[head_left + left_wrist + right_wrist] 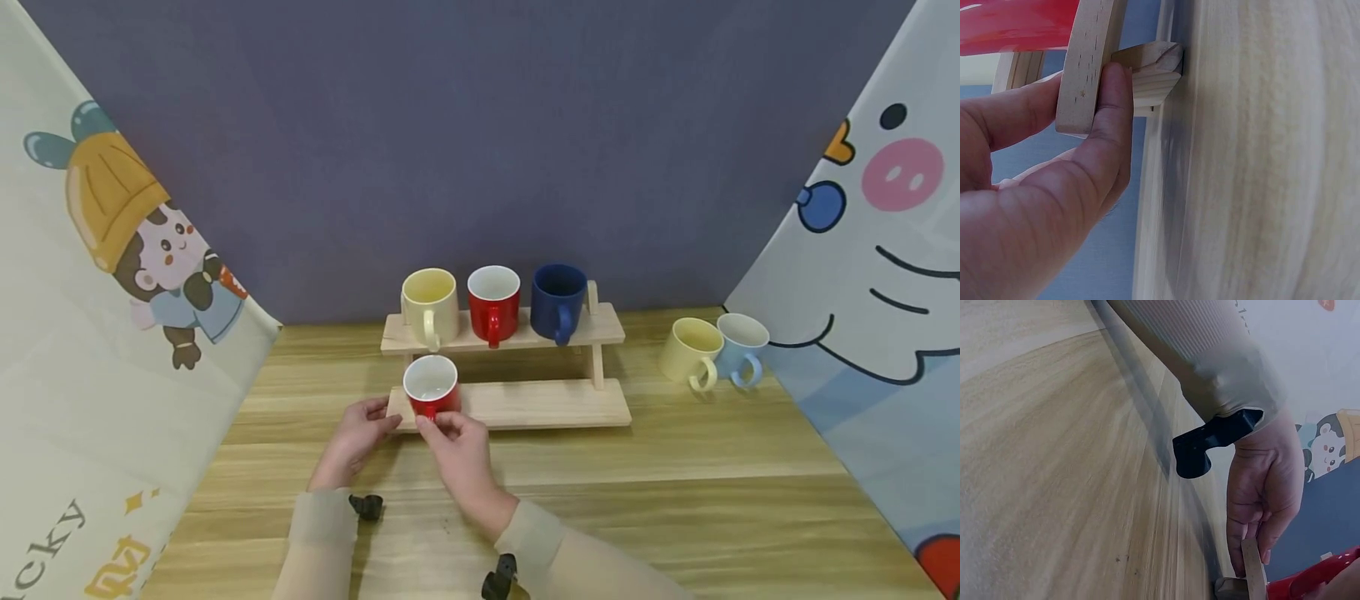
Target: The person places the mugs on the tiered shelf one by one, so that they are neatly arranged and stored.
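A red mug (pixel 432 389) with a white inside stands at the left end of the lower board (pixel 543 405) of a two-step wooden rack. My right hand (pixel 467 460) pinches its handle, which faces the front. My left hand (pixel 357 439) holds the left end of that board; in the left wrist view, thumb and fingers lie on either side of the board's end (pixel 1087 72). The right wrist view shows the same left hand (pixel 1266 487) around the board end, with the red mug (pixel 1319 575) at the lower right corner.
On the upper board (pixel 467 337) stand a yellow mug (pixel 438 310), another red mug (pixel 493 308) and a dark blue mug (pixel 557 307). To the right, a yellow mug (pixel 684 354) and a light blue mug (pixel 738 350) stand close together on the wooden table (pixel 675 467). A dark wall rises behind.
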`<state>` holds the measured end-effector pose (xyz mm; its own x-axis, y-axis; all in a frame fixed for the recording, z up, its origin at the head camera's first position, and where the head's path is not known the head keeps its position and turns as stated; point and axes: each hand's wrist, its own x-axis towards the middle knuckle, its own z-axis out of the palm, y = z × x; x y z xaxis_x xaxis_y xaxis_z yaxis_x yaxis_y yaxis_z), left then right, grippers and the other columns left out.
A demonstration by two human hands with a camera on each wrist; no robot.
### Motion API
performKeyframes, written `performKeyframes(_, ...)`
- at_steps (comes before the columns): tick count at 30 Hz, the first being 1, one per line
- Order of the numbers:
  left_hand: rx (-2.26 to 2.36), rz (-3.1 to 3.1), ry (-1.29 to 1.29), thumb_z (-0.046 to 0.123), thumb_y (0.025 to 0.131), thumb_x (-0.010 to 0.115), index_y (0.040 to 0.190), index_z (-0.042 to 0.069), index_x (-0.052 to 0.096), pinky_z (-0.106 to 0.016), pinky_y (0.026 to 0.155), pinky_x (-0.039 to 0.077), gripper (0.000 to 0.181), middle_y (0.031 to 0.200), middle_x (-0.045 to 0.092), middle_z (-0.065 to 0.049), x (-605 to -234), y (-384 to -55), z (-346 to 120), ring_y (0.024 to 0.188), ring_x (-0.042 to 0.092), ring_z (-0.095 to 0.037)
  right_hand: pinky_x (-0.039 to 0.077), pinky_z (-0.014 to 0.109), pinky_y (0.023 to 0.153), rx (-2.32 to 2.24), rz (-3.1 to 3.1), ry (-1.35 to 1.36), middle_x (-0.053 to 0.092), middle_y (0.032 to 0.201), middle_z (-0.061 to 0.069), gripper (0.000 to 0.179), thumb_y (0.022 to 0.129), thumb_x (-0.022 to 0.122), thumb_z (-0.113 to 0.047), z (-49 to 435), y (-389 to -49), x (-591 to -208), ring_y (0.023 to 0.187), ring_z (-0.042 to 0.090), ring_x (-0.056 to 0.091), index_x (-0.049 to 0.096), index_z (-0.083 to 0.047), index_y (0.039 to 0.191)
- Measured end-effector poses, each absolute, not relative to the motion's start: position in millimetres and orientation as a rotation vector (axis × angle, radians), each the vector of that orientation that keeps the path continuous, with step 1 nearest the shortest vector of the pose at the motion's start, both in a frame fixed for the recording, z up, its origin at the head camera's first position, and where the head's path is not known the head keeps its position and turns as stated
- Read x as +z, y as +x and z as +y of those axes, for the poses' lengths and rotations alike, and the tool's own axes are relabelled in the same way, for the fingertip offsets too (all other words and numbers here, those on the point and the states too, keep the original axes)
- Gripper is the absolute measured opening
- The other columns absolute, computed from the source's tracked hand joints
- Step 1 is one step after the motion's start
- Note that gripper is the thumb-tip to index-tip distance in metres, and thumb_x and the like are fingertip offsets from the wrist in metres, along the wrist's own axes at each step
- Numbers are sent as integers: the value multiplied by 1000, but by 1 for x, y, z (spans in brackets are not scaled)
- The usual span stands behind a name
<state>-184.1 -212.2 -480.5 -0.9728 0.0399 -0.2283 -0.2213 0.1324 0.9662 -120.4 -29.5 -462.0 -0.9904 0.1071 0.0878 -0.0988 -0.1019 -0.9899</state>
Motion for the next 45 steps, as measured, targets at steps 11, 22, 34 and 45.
performKeyframes(11, 1924, 2207, -194, -2, 99, 63, 145, -20, 37, -35, 90, 56, 55, 125, 58, -28, -481, -185, -212, 104, 61, -23, 58, 28, 81, 2290, -1987, 49, 72, 101, 9, 25, 90, 82, -16, 2, -113, -456, 94, 23, 70, 74, 3, 103)
performKeyframes(22, 1945, 2196, -181, -4, 99, 62, 144, -20, 38, -32, 85, 57, 54, 119, 61, -25, -481, -184, -213, 98, 62, -20, 58, 33, 82, 2152, -1975, 229, 72, 102, 11, 17, 90, 79, -5, 53, -109, -432, 92, 27, 68, 75, -1, 106)
performKeyframes(34, 1944, 2199, -189, -4, 98, 62, 143, -19, 40, -27, 80, 57, 52, 115, 62, -23, -481, -185, -212, 96, 62, -21, 57, 28, 80, 2051, -1865, 202, 70, 107, 20, 20, 92, 77, -5, 117, -113, -406, 94, 26, 67, 74, 5, 109)
performKeyframes(45, 1945, 2203, -177, -4, 98, 63, 143, -21, 38, -29, 80, 57, 55, 114, 60, -22, -482, -184, -212, 93, 61, -19, 56, 21, 78, 1786, -1813, 67, 73, 101, 13, 18, 92, 74, 2, 184, -136, -397, 89, 17, 68, 72, 10, 108)
